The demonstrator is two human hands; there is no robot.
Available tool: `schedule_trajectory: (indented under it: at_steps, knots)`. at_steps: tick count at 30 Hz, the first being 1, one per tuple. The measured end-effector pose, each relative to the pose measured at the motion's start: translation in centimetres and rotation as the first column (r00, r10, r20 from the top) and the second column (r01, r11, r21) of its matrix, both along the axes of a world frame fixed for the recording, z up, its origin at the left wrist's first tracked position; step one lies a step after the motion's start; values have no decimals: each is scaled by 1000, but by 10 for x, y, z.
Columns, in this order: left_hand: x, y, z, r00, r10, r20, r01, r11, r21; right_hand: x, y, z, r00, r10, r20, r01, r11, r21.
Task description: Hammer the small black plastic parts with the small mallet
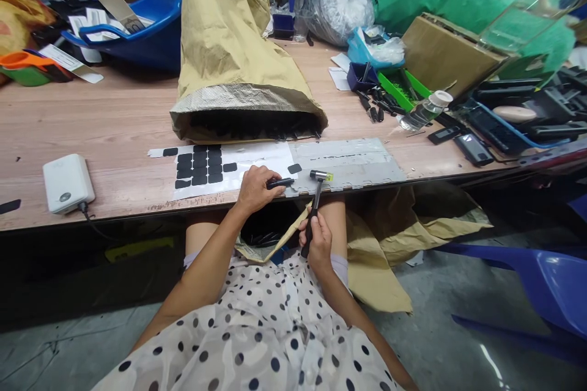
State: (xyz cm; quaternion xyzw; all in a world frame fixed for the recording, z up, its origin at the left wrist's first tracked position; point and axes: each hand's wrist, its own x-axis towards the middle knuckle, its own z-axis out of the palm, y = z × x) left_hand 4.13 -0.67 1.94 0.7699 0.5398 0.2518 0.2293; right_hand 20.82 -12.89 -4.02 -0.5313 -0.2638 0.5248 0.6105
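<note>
My left hand (257,188) rests at the table's front edge, its fingers closed round a small black stick-like part (280,183) that points to the right. A small hammer (316,198) with a dark handle and a yellow-green tip is held in my right hand (317,239), its head over a grey metal plate (353,159). One rounded black piece (295,168) lies beside my left hand. Left of it, a white sheet (257,156) carries rows of black rounded pads (200,165). Across my lap, an open paper sack (263,253) contains dark parts.
A large tan sack (238,49) lies with its mouth facing me, dark pieces inside. At left stands a white box-shaped device (68,183) with a cable. To the right are a clear bottle (426,110), a green tray (403,88) and black parts. A blue chair (545,281) stands at right.
</note>
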Motion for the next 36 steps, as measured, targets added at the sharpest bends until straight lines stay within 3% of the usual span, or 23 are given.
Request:
schedule_trajectory:
  at_steps: [8, 11, 15, 18, 21, 24, 26, 29, 31, 33, 34, 36]
  knots:
    - [-5, -2, -3, 997, -56, 53, 51, 995, 88, 2, 8, -4, 981, 77, -179, -84, 996, -32]
    - [-8, -19, -2, 980, -131, 152, 104, 979, 175, 3, 8, -8, 974, 75, -213, -89, 994, -57]
    - [-13, -57, -12, 922, -328, 206, 274, 929, 250, 3, 8, -11, 975, 72, -211, -85, 995, -49]
    - [-17, -78, -26, 939, -335, 76, 318, 931, 180, 2, 8, -11, 974, 80, -212, -89, 995, -33]
    - [-22, -85, -38, 961, -231, -153, 228, 973, -39, 3, 9, -11, 973, 82, -216, -91, 995, -34]
    - [-25, -84, -39, 920, -256, -295, 190, 953, -236, 3, 9, -11, 975, 95, -202, -103, 994, -29]
    - [-24, -81, -34, 918, -323, -229, 264, 930, -255, 3, 9, -11, 975, 110, -192, -116, 993, -23]
    - [-19, -65, -18, 949, -315, -15, 313, 947, -74, 3, 9, -12, 977, 117, -180, -122, 992, -18]
    - [-19, -41, -7, 979, -183, 93, 175, 981, 84, 3, 9, -12, 978, 114, -177, -120, 993, -22]
    - [-25, -6, 3, 986, 62, 157, -92, 978, 190, 4, 9, -13, 977, 118, -177, -124, 992, -26]
    - [-30, 14, 6, 958, 218, 185, -257, 940, 225, 4, 9, -13, 977, 121, -176, -128, 991, -26]
    - [-46, 54, 8, 830, 510, 228, -555, 797, 238, 4, 9, -13, 977, 122, -172, -128, 991, -24]
